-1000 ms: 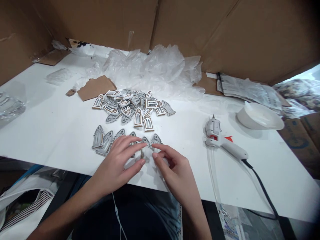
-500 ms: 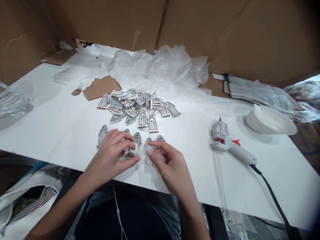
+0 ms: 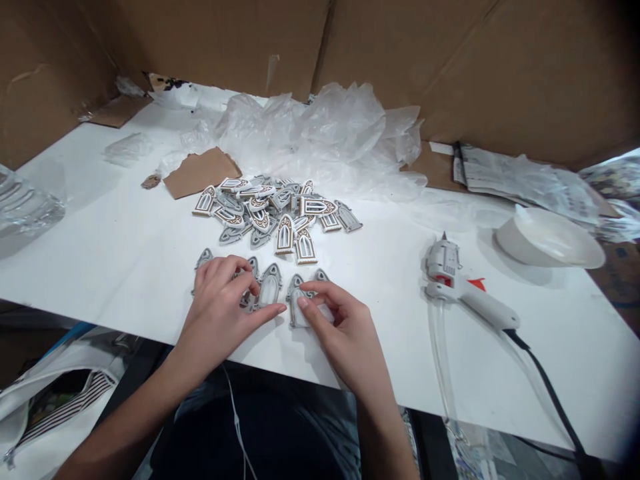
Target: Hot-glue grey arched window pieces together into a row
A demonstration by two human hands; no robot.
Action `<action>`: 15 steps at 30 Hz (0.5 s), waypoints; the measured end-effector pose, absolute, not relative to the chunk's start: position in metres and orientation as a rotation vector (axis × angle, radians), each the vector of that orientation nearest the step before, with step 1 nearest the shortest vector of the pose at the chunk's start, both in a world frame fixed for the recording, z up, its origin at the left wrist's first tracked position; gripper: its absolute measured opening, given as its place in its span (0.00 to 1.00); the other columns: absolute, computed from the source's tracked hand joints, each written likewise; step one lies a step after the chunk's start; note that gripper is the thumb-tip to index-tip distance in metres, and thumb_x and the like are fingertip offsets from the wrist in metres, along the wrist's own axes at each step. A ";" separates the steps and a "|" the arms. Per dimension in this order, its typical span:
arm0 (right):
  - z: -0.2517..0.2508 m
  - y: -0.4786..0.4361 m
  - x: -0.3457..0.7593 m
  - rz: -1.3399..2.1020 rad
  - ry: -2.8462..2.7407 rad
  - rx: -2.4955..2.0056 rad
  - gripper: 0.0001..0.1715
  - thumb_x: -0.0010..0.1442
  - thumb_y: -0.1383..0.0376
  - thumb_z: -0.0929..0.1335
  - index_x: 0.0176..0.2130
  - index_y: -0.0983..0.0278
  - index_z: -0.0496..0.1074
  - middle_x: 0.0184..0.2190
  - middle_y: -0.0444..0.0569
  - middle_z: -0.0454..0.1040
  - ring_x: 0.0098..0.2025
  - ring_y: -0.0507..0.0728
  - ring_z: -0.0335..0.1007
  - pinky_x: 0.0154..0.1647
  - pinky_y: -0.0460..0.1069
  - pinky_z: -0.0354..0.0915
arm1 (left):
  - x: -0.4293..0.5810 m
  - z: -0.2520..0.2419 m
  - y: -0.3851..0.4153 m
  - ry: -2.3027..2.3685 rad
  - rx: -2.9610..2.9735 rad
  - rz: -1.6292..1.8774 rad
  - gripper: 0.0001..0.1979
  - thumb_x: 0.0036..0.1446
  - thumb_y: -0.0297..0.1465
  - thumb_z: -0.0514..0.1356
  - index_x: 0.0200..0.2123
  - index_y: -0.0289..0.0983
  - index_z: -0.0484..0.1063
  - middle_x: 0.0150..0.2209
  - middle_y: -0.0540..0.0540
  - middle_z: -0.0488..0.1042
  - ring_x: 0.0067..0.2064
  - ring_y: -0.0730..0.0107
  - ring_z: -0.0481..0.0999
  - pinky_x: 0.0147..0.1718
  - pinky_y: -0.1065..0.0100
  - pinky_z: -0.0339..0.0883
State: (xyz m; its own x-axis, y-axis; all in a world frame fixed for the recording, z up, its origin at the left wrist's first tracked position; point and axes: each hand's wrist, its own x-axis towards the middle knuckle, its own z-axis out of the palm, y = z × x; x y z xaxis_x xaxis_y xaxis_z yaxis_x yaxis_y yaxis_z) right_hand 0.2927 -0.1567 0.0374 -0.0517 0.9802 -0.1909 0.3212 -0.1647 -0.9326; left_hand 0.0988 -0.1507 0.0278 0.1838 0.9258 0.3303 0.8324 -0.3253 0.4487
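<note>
At the far left, a clear moulded plastic piece [image 3: 25,207] rests on the white counter [image 3: 115,267], and a white bag with striped trim [image 3: 60,400] lies below the counter's front edge. A torn cardboard scrap [image 3: 200,173] sits further in, before crumpled plastic sheeting [image 3: 310,133] and the cardboard walls [image 3: 150,40] that enclose the surface. The left hand [image 3: 217,313] curves over a row of grey arched window pieces [image 3: 270,287], fingers bent downward; whether they grip anything is hidden. A heap of matching pieces [image 3: 270,220] lies just above the row. The right hand [image 3: 345,333] is half closed, its fingertips lightly against the nearest piece, a careful touch suited to such thin work, though a firm grip cannot be told. Further right stand a white hot glue gun [image 3: 450,273] and a white dish [image 3: 550,237], with printed sheets [image 3: 520,187] behind them.
</note>
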 end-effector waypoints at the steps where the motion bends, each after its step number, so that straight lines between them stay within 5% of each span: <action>1: 0.038 -0.157 0.292 1.237 -1.418 -1.541 0.14 0.60 0.57 0.69 0.43 0.62 0.76 0.26 0.42 0.72 0.27 0.51 0.64 0.28 0.46 0.59 | 0.099 0.031 -0.152 1.656 2.253 0.839 0.14 0.53 0.41 0.68 0.30 0.38 0.70 0.41 0.45 0.70 0.47 0.57 0.69 0.50 0.52 0.60; 6: 0.038 -0.157 0.289 1.260 -1.418 -1.462 0.12 0.60 0.58 0.70 0.42 0.61 0.76 0.25 0.41 0.72 0.27 0.51 0.64 0.30 0.46 0.60 | 0.106 0.046 -0.160 1.289 2.162 0.845 0.12 0.54 0.34 0.68 0.41 0.40 0.73 0.44 0.47 0.70 0.49 0.61 0.68 0.49 0.59 0.61; 15: 0.039 -0.163 0.284 1.298 -1.411 -1.417 0.11 0.60 0.56 0.70 0.39 0.59 0.77 0.26 0.42 0.73 0.25 0.50 0.59 0.25 0.45 0.57 | 0.110 0.040 -0.164 1.207 2.193 0.956 0.07 0.56 0.29 0.67 0.36 0.37 0.73 0.43 0.47 0.71 0.48 0.64 0.69 0.49 0.61 0.59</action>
State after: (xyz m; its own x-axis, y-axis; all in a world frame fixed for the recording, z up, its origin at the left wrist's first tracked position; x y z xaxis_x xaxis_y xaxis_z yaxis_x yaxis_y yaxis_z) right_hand 0.2843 -0.1629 0.0388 -0.1168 0.9815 -0.1520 0.2334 -0.1216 -0.9648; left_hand 0.1095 -0.1645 0.0403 0.3742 0.8576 0.3528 0.5399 -0.5108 0.6691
